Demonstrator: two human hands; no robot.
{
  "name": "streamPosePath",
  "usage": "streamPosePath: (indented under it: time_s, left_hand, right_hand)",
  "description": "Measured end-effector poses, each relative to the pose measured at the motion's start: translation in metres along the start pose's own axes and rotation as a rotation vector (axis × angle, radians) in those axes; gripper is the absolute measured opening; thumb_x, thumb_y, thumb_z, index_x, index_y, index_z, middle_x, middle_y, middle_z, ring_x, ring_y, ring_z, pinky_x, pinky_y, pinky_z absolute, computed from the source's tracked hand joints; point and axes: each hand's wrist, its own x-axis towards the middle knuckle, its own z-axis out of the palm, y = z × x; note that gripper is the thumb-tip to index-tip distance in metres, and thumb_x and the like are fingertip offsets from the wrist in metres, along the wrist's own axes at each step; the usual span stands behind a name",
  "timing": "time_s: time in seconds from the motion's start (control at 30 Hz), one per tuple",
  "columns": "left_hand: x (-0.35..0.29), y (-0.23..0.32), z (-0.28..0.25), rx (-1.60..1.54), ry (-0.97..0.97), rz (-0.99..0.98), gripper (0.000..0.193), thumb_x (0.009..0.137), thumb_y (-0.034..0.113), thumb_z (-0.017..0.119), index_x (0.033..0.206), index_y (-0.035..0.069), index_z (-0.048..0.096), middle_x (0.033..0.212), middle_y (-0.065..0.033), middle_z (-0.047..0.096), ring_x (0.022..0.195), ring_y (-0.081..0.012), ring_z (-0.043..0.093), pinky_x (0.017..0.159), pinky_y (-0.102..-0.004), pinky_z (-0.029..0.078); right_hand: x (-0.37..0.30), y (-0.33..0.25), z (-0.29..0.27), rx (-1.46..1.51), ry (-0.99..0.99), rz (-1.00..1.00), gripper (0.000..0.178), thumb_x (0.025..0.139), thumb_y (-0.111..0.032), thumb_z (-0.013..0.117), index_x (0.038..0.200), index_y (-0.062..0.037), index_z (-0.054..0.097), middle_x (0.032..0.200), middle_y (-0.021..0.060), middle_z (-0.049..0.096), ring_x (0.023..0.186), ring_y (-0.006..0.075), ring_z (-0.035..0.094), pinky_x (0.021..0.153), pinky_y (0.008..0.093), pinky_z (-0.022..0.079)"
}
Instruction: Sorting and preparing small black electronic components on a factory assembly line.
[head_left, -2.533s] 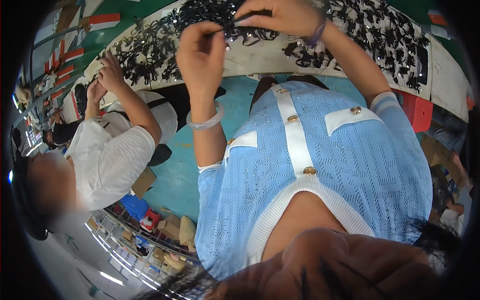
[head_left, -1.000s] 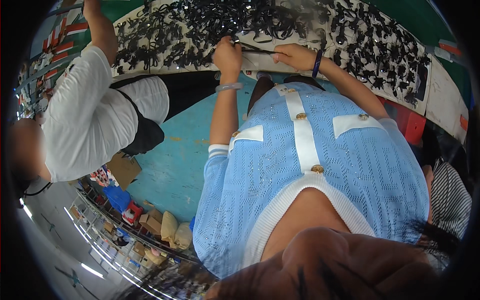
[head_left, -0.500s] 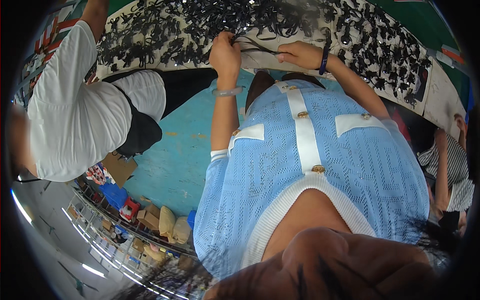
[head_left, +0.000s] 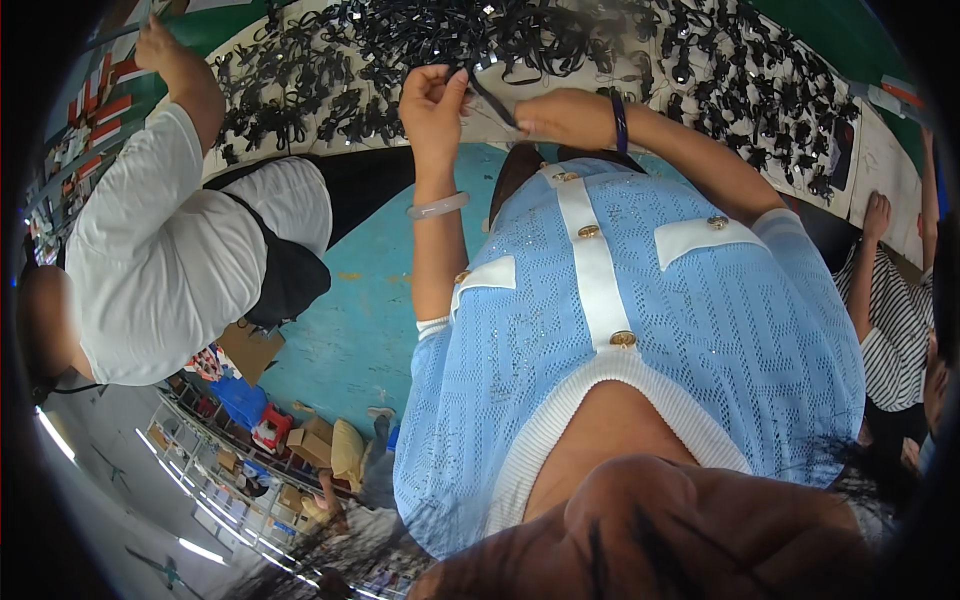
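A flat black strap [head_left: 494, 103] is pinched in the right hand [head_left: 568, 118]. The left hand [head_left: 432, 118] curls its fingers by the far end (grip unclear).

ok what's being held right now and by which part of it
A black strap: the right hand pinches its nearer visible end; whether the left hand also grips it can't be told.

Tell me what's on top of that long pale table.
Black, cord-like strips, some with shiny pieces, cover much of the table. Whatever lies beneath their thickest heap is hidden.
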Motion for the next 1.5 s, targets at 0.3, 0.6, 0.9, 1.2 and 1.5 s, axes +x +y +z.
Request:
streamPosePath:
  time_s: [0.3,0.6,0.9,1.2,1.5]
  left_hand:
    - [-0.014,0.016,0.033,-0.139,-0.199,-0.047,0.01,0.081,0.002,0.063,0.089,0.001,0.057,0.077,-0.0054,0.06,0.066,-0.0135,0.059,0.059,-0.0262,0.049]
    - [-0.016,0.009,0.05,-0.341,-0.201,-0.157,0.012,0.081,0.002,0.063,0.09,0.002,0.056,0.075,-0.0031,0.059,0.059,-0.0122,0.055,0.054,-0.0243,0.045]
    - [-0.022,0.004,0.034,-0.118,-0.669,-0.288,0.01,0.079,0.0,0.064,0.086,0.005,0.059,0.083,-0.0005,0.062,0.074,-0.0082,0.055,0.065,-0.0216,0.045]
    - [-0.037,-0.063,0.055,-0.325,-0.271,-0.278,0.017,0.081,0.003,0.064,0.095,0.005,0.055,0.08,-0.0027,0.061,0.072,-0.0083,0.055,0.064,-0.0225,0.045]
    - [-0.054,-0.067,0.084,0.978,-0.01,0.329,0.021,0.07,0.015,0.061,0.09,0.01,0.056,0.089,-0.0084,0.053,0.079,-0.0303,0.054,0.06,-0.0436,0.046]
  right_hand:
    - [-0.02,-0.011,-0.004,-0.19,0.22,0.023,0.016,0.088,-0.013,0.05,0.099,-0.0039,0.058,0.082,0.0139,0.057,0.078,0.03,0.057,0.066,0.0385,0.045]
    - [-0.023,0.006,0.001,0.47,0.491,0.343,0.017,0.088,-0.015,0.056,0.1,-0.0026,0.058,0.083,0.0053,0.062,0.069,0.0143,0.059,0.062,0.0274,0.047]
    - [-0.039,0.026,-0.007,0.843,0.368,0.27,0.013,0.086,-0.015,0.062,0.095,-0.006,0.059,0.071,-0.0007,0.058,0.06,0.0029,0.051,0.049,0.0175,0.041]
    - [-0.061,0.036,0.031,0.923,0.262,0.68,0.022,0.09,-0.023,0.055,0.103,-0.0053,0.055,0.081,0.0065,0.062,0.063,0.0114,0.059,0.055,0.024,0.049]
    - [-0.042,-0.183,-0.066,-0.134,0.448,-0.075,0.043,0.078,-0.017,0.06,0.119,-0.0105,0.049,0.053,0.0031,0.054,0.045,0.0217,0.057,0.037,0.0341,0.042]
